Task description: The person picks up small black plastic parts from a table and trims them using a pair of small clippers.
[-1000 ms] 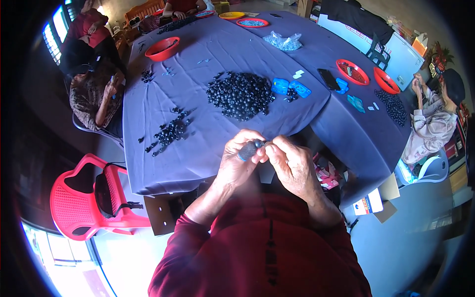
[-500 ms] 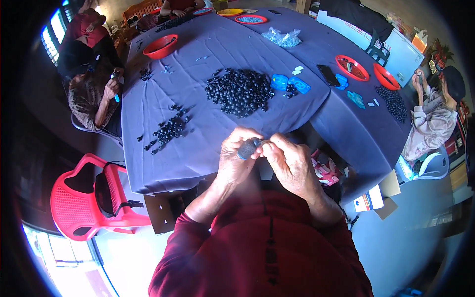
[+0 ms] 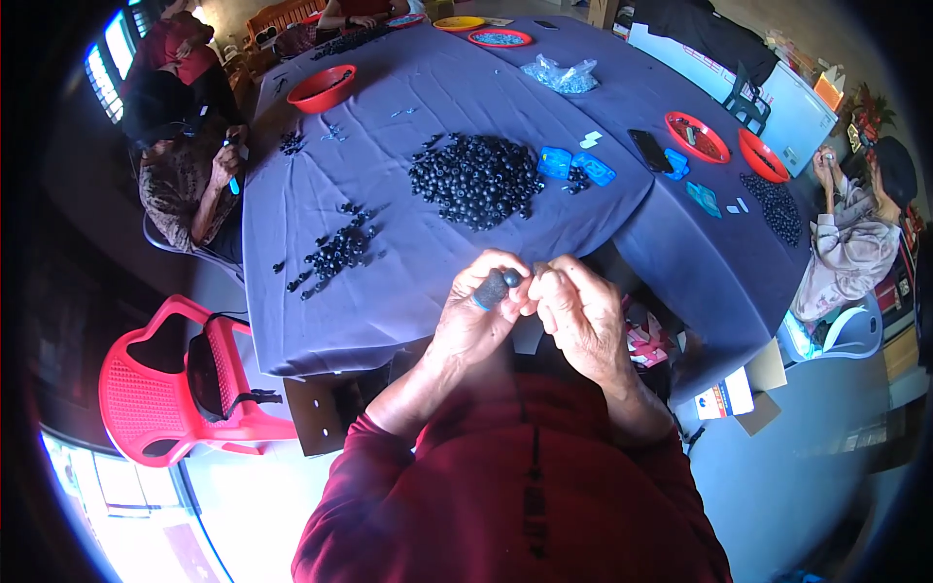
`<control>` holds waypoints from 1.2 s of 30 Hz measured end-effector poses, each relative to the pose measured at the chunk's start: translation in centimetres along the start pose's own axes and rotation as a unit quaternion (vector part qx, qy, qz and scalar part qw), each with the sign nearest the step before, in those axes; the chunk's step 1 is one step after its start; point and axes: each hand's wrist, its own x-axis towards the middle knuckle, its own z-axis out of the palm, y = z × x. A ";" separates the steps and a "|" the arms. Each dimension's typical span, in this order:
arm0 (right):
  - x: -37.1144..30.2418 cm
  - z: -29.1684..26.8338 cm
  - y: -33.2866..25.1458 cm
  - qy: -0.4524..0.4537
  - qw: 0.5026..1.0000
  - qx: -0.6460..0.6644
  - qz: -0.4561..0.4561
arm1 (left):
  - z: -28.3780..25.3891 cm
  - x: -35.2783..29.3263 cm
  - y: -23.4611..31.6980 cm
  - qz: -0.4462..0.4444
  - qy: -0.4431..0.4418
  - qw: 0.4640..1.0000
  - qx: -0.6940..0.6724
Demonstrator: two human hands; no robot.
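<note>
My left hand [image 3: 476, 309] pinches a small round black piece [image 3: 511, 278], like a bead, at its fingertips. A dark grey finger cover [image 3: 491, 290] with a blue edge appears to sit on that hand's thumb. Against it is my right hand [image 3: 581, 309], its thumb and forefinger pressed together; whatever lies between them is too small to name. Both hands are held just off the near table edge. Beyond them, a large heap of similar black pieces [image 3: 476, 182] lies on the cloth, with a smaller spread of black pieces [image 3: 340, 251] to its left.
A grey-blue cloth covers the table [image 3: 321, 335]. Blue plastic cases [image 3: 555, 162], a phone [image 3: 649, 151] and red bowls [image 3: 321, 89] stand about. A pink chair [image 3: 160, 398] is at left. One person [image 3: 185, 185] sits at the left side, another [image 3: 850, 233] at the right.
My right fingertips have shifted slightly up and right, and the round black piece now shows more plainly at my left fingertips. The whole view has moved a little.
</note>
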 end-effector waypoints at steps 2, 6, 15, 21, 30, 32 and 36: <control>0.1 0.1 -0.2 0.005 1.000 0.008 0.003 | -0.1 0.1 0.2 -0.012 -0.047 0.997 -0.066; 0.4 0.4 0.1 0.022 0.993 -0.115 -0.032 | -0.2 0.0 0.3 0.016 -0.053 0.998 -0.037; 0.5 -0.8 1.6 -0.027 0.991 -0.129 -0.002 | -0.9 -0.2 0.4 0.002 -0.003 1.000 0.027; 0.5 -1.0 1.9 -0.035 0.996 -0.046 0.062 | -1.6 0.2 0.1 -0.049 -0.024 0.998 -0.008; -0.5 -0.3 -0.2 -0.036 0.997 -0.063 -0.022 | -0.6 0.0 0.8 -0.042 -0.071 0.997 -0.011; -0.5 -0.3 -1.3 -0.053 0.995 -0.089 0.008 | -0.5 -0.1 0.8 -0.041 -0.075 0.996 -0.015; -0.5 -0.1 -0.4 -0.044 0.988 -0.145 -0.042 | -0.5 -0.1 0.7 -0.043 -0.057 0.997 0.003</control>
